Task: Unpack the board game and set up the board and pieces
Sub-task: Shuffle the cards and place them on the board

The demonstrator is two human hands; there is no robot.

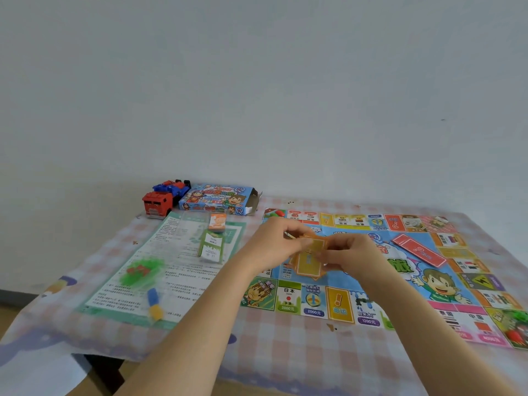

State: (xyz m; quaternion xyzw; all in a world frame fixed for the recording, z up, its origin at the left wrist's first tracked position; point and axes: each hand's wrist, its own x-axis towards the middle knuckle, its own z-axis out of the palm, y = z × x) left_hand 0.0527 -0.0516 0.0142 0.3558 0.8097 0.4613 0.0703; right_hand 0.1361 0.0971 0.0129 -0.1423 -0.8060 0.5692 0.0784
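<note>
The colourful paper game board [385,270] lies unfolded on the right half of the table. Above its left part my left hand [274,241] and my right hand [348,255] meet, and both pinch a small stack of orange-yellow cards [310,260]. A stack of red cards [418,251] lies on the board's blue centre. The open blue game box [217,200] sits at the back. Green and white cards [212,247] and an orange card pack [217,221] rest on the instruction sheet [160,267].
A red toy truck [157,204] and a blue toy [171,187] stand at the back left beside the box. Green plastic pieces [141,271] and a blue-yellow piece [154,304] lie on the sheet. The checked tablecloth [285,352] hangs over the table's front edge.
</note>
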